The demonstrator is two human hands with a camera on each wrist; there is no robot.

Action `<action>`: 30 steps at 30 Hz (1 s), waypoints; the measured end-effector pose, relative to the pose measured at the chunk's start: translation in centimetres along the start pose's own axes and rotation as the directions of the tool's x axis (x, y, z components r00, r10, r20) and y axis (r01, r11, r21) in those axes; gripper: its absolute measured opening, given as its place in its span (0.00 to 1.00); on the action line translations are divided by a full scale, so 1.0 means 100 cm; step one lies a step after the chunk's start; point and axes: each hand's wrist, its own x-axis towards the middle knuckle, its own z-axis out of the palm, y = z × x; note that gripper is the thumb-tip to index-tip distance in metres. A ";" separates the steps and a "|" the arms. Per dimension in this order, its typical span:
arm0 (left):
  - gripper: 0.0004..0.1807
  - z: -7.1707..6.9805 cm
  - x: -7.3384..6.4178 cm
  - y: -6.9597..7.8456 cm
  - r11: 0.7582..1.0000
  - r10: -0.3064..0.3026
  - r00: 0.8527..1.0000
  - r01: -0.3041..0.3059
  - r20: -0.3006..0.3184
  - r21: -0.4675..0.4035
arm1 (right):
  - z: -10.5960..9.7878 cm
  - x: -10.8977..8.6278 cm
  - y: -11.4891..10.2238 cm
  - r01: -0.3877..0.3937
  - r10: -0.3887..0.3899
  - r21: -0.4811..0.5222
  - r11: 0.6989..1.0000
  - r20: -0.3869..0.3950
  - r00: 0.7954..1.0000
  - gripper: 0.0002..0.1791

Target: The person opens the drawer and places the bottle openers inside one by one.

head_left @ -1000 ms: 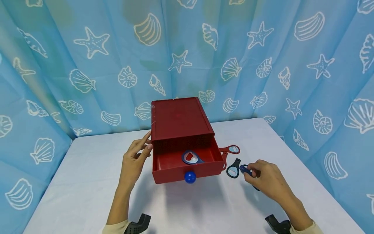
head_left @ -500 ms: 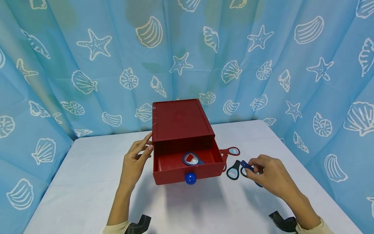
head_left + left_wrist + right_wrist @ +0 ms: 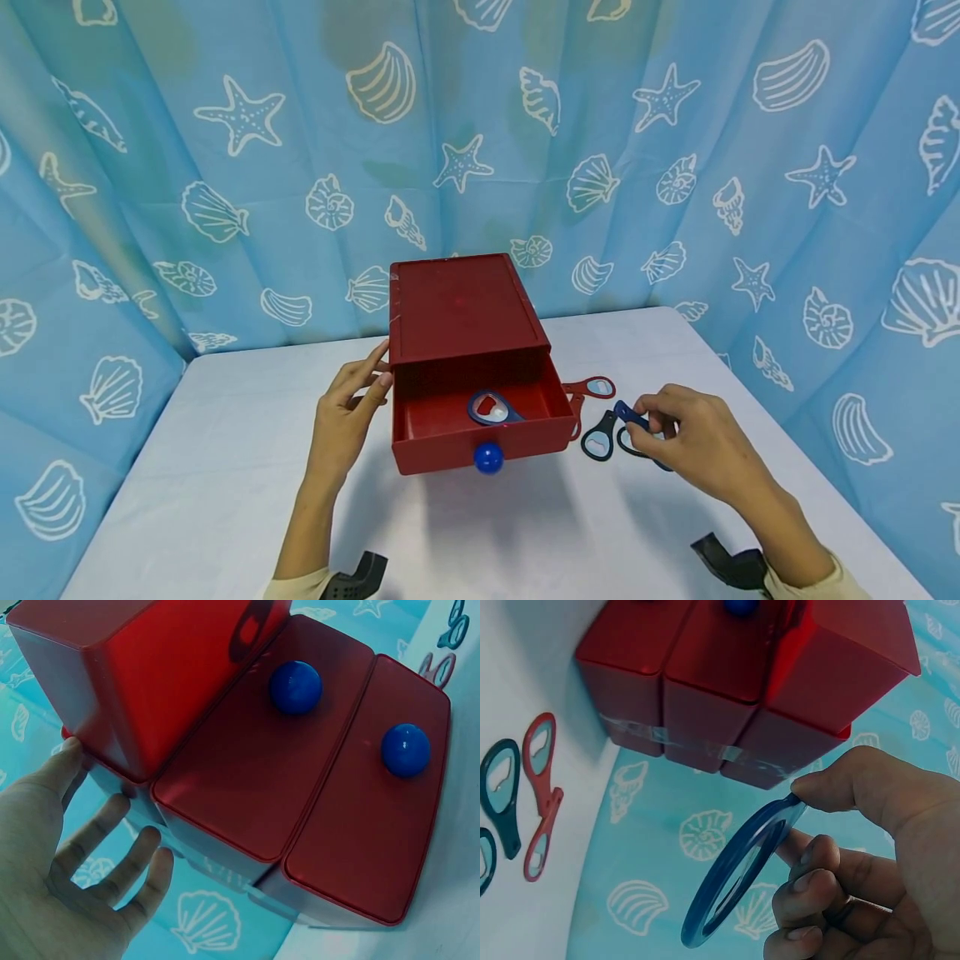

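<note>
A red drawer box (image 3: 465, 308) stands on the table with its top drawer (image 3: 442, 454) pulled out. Inside that drawer lies a blue bottle opener (image 3: 491, 407). My left hand (image 3: 341, 421) touches the box's left side, its fingers spread and loosely bent in the left wrist view. To the right of the box, my right hand (image 3: 697, 442) pinches another blue bottle opener (image 3: 714, 885) between thumb and fingers, holding it above the table. Below it are a dark bottle opener (image 3: 597, 439) and another dark one (image 3: 625, 442), partly hidden by the hand.
Two red bottle openers, one lying flat (image 3: 600, 386) and one close to the drawer (image 3: 576, 414), are on the white table (image 3: 225, 467). Two shut drawers with blue knobs (image 3: 406, 750) sit under the pulled-out one. A blue shell-patterned curtain (image 3: 300, 167) hangs behind.
My right hand has lifted the blue bottle opener slightly up and to the right, away from the table. My left hand stays at the box's side.
</note>
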 end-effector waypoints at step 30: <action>0.24 0.000 0.000 0.000 1.000 0.025 1.000 -0.025 0.001 -0.007 | -0.017 0.025 -0.030 0.125 -0.124 0.010 0.992 -0.030 0.992 0.10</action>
